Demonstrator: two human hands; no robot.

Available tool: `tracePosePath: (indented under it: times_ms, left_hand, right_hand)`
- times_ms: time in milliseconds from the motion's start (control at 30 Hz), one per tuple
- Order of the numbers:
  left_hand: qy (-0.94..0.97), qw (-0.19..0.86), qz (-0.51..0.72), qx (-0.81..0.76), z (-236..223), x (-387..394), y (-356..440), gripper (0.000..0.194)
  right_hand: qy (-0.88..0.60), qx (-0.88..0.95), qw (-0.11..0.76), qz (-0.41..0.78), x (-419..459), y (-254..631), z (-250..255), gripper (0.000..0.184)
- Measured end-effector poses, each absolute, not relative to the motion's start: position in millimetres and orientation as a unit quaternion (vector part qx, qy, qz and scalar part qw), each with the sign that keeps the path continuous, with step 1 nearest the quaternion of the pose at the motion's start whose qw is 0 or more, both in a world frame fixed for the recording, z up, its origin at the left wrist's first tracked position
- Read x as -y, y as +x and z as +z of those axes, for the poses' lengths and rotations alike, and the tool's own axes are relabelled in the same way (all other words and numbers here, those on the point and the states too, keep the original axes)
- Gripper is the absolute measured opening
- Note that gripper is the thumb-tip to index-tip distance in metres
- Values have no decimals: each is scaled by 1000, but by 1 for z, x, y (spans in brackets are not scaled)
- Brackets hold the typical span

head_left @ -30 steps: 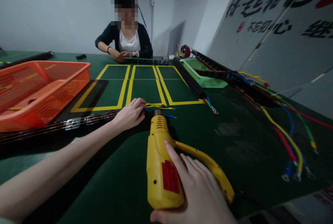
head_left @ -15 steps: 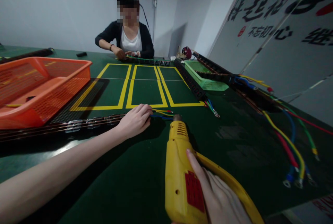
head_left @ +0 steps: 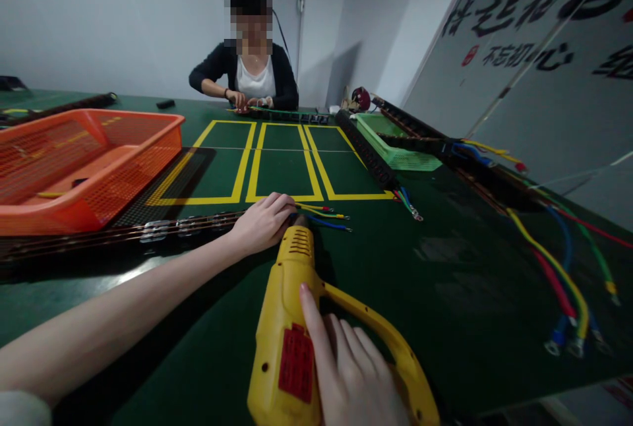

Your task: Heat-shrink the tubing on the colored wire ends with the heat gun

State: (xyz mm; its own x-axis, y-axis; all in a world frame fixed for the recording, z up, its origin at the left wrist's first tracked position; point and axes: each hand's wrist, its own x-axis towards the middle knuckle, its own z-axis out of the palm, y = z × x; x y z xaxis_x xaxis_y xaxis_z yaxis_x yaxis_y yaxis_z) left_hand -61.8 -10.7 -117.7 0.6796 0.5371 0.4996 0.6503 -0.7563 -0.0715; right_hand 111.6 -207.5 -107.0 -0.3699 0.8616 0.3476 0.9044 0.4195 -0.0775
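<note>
My right hand is wrapped round a yellow heat gun with a red label on its body. The gun's nozzle sits close beside my left hand, over the wires. That hand is closed at the end of a long dark strip with metal contacts and copper-coloured bars. From under its fingers come a red-tipped wire, a yellow-green wire and a blue wire, their ends lying on the green table. My left fingertips are partly hidden, but the hand grips the wires where they leave the strip.
An orange basket stands at left, a green basket at the back right. Near it lie a black socket strip and dark strips with coloured wires and ring terminals. A co-worker sits opposite, handling another strip.
The heat gun has swung left in my right hand, its nozzle moving from the wire ends to beside my left hand. The wire ends now show. The view has shifted slightly.
</note>
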Motion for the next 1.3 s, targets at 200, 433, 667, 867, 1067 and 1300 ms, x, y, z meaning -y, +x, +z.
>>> tracePosePath:
  times_ms: [200, 433, 667, 867, 1067, 1300]
  left_hand:
    - [-910, 118, -224, 328, -116, 10, -64, 25]
    - [-912, 123, -226, 320, -116, 10, -65, 25]
    - [-912, 128, -214, 325, -116, 11, -66, 28]
    - [-913, 134, -198, 330, -117, 11, -68, 29]
    - [-910, 145, -198, 335, -116, 12, -67, 30]
    - [-909, 145, -199, 337, -115, 12, -66, 30]
  right_hand:
    - [-528, 835, 155, -16, 203, 106, -94, 132]
    - [-519, 841, 146, 35, 204, 127, -92, 124]
    - [-540, 830, 136, 35, 205, 155, -88, 127]
    - [-545, 829, 124, -7, 212, 182, -87, 128]
    - [-544, 827, 128, -55, 221, 198, -82, 123]
    - [-533, 832, 128, -86, 222, 187, -87, 118]
